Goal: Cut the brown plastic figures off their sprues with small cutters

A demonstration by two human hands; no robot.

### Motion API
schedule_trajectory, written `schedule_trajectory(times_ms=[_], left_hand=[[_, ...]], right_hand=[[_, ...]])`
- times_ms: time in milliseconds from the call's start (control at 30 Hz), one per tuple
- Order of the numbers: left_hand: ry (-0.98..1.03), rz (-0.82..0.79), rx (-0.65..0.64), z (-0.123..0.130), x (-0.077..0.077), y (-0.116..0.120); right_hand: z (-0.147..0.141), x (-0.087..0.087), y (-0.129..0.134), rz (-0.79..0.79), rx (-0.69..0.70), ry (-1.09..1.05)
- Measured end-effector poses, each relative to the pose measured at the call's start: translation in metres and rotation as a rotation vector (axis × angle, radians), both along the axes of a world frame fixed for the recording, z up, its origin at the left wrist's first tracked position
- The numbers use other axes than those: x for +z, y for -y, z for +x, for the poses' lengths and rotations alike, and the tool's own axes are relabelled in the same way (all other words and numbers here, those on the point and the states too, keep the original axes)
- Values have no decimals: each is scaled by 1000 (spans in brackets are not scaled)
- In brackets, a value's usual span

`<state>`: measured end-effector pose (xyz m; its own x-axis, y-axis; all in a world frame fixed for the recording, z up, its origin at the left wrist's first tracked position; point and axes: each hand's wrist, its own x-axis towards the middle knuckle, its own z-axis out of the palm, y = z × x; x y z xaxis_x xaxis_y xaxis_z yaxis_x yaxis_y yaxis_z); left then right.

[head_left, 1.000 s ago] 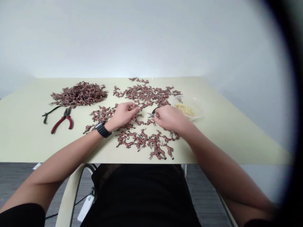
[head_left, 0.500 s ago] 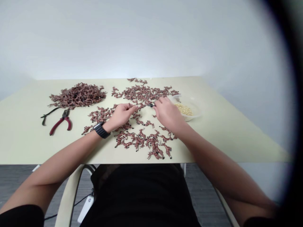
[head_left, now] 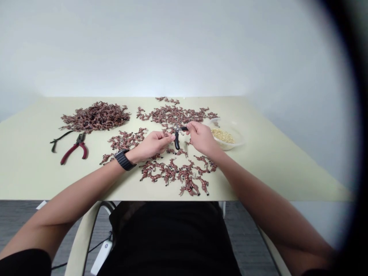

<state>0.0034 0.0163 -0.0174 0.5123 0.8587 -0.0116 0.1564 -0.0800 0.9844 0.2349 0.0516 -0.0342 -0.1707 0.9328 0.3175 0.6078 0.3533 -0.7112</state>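
My right hand (head_left: 201, 138) is closed on one black handle of small pliers (head_left: 177, 142), over the middle of the table. The other handle points down, free of my right fingers, and the pliers' head faces left. My left hand (head_left: 155, 145), with a black watch (head_left: 124, 159) at the wrist, is pinched, thumb against forefinger, right beside that lower handle. What it pinches is too small to make out. Brown deer figurines (head_left: 186, 172) with shiny bands lie scattered below and around both hands.
A dense heap of deer figurines (head_left: 96, 117) lies at the left, another spread of figurines (head_left: 178, 114) at the back. Red-handled pliers (head_left: 77, 147) and a dark bent tool (head_left: 59, 141) rest at the left. A translucent bowl (head_left: 237, 143) with small gold pieces stands beside my right hand.
The pliers have swung apart at the handles, so one handle now hangs downward between my hands. My left hand has shifted slightly right and down; my right hand has turned a little.
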Motion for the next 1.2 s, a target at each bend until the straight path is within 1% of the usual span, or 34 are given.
schedule_trajectory(times_ms=[67,100,167,233,333,433,500,567,667,767,900,933,1000,1100,1200], left_hand=[[104,-92,-32,1,-1,0],[137,-121,-36,1,-2,-1],[165,-142,-14,1,-4,-2],[158,-132,20,1,-5,-3],[120,-101,47,2,-7,-3],[62,-62,59,4,-8,0],[32,-52,65,5,-9,1],[41,-51,60,5,-10,2],[82,-53,9,4,-10,2],[143,-96,-17,3,-10,0],[264,-199,11,3,-7,-2],[249,-193,10,2,-6,-3],[173,-133,26,0,-4,-4],[31,-11,94,-3,-2,-7],[-45,54,123,-4,-1,-7]], right_hand=[[-4,4,6,45,2,41],[-6,7,10,43,14,46],[-8,13,17,-2,84,29],[-8,17,23,-84,163,47],[-7,17,28,-143,179,129],[-9,14,28,-139,170,188],[-10,11,29,-135,201,206],[-13,10,31,-128,242,197],[-16,10,36,-120,288,170],[-18,11,38,-92,263,161],[-15,13,34,8,112,154],[-13,14,33,45,84,163],[-11,15,30,110,76,203],[-9,14,29,153,149,282],[-9,12,29,173,201,329]])
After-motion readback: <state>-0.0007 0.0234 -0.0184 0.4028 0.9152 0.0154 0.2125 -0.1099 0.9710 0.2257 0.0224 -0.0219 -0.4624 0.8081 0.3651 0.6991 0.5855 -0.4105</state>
